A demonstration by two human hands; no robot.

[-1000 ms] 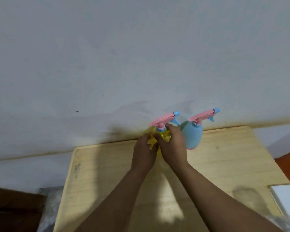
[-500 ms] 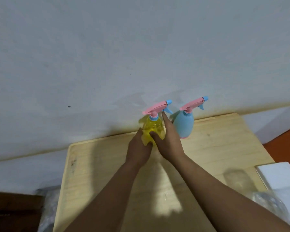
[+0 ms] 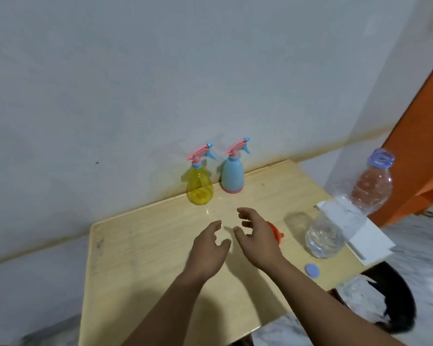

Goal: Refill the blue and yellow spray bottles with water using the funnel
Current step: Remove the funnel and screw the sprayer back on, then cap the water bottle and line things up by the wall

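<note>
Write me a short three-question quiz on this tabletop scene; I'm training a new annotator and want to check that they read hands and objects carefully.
1. True or false: the left hand grips the yellow spray bottle.
2. Which stands nearer the water bottle: A) the blue spray bottle, B) the yellow spray bottle?
3. Fill in: the loose round blue cap lies on the ____.

Key
1. False: both the left hand and the right hand hover above the wood with fingers loosely spread, holding nothing.
2. A.
3. Table. The orange funnel shows partly behind the right hand.
</note>
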